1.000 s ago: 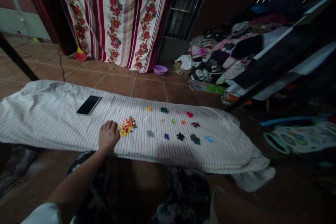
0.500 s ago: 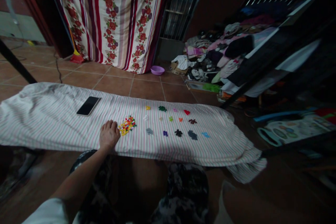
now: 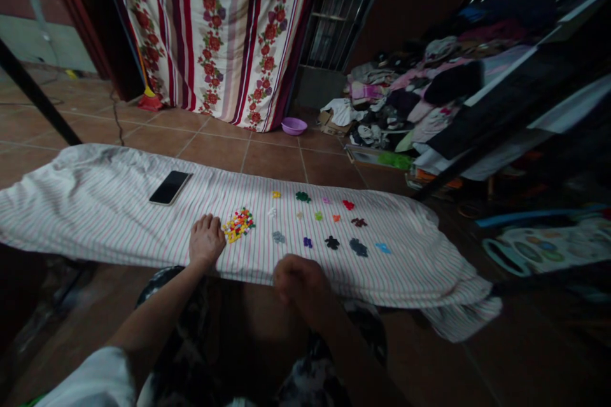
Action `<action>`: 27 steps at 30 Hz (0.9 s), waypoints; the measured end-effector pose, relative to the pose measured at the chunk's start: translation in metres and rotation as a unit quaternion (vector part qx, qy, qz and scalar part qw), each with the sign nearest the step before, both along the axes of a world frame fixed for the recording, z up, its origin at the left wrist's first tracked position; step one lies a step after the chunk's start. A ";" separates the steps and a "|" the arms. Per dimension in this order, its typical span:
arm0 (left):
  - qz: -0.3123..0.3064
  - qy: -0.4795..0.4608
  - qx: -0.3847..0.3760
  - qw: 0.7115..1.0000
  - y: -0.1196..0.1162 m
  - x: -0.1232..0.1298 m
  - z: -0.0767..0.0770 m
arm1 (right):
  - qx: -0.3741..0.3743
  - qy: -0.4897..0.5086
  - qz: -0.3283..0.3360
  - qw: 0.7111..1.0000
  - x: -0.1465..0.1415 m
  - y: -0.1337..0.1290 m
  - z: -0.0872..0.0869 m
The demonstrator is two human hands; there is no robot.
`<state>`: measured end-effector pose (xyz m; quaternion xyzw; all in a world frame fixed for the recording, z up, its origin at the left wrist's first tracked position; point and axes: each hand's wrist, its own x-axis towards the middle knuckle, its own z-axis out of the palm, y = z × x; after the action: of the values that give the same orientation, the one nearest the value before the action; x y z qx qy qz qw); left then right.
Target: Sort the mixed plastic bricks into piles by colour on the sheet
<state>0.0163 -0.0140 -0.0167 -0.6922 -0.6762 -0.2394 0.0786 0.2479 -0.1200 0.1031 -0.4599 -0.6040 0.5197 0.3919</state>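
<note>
With the mixed pile (image 3: 239, 224) as the clock's centre, the nearest thing is the right hand (image 3: 304, 281) at 4 o'clock, at the near edge of the striped cloth (image 3: 119, 203), blurred; its fingers curl inward, and whether they pinch anything I cannot tell. At 8 o'clock the left hand (image 3: 207, 240) rests palm down just beside the pile, fingers pressed together; what lies under them is hidden. The pile, one heap of small multicoloured pieces too crowded to count, sits directly on the cloth. Between 2 and 4 o'clock lie fourteen single-colour groups in three rows: nearest, five, grey (image 3: 279, 237) to light blue (image 3: 382, 247); then five, white (image 3: 272, 212) to brown (image 3: 359, 222); farthest, four, yellow (image 3: 276, 194) to red (image 3: 348, 205). One phone (image 3: 170, 187) lies at 10. Beyond, on the tiled floor (image 3: 222, 151), are two containers: a purple basin (image 3: 294, 126) at 1, its contents unreadable, and a cardboard box (image 3: 330, 124) toward 2, white fabric (image 3: 340, 110) draped over it. A dark bar (image 3: 442, 173) cuts across the view of the clothes heap (image 3: 410, 86) at 2; a flowered curtain (image 3: 214, 32) hangs at 12.
</note>
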 end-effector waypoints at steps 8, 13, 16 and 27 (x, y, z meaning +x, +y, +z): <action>0.004 0.011 -0.001 1.000 0.000 0.000 0.000 | 0.079 -0.171 -0.089 0.978 -0.026 0.059 -0.083; 0.004 0.011 0.003 1.000 0.000 0.000 0.002 | 0.115 -0.254 -0.086 0.956 -0.045 0.083 -0.105; 0.005 0.007 0.003 1.000 -0.001 0.001 0.003 | 0.118 -0.294 -0.112 0.942 -0.054 0.095 -0.104; 0.008 0.014 0.022 1.000 0.001 0.001 0.000 | 0.085 -0.457 -0.087 0.881 -0.066 0.107 -0.088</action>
<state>0.0172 -0.0131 -0.0167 -0.6880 -0.6755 -0.2433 0.1052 0.1823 -0.0135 0.0154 -0.6621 -0.7154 0.1623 0.1531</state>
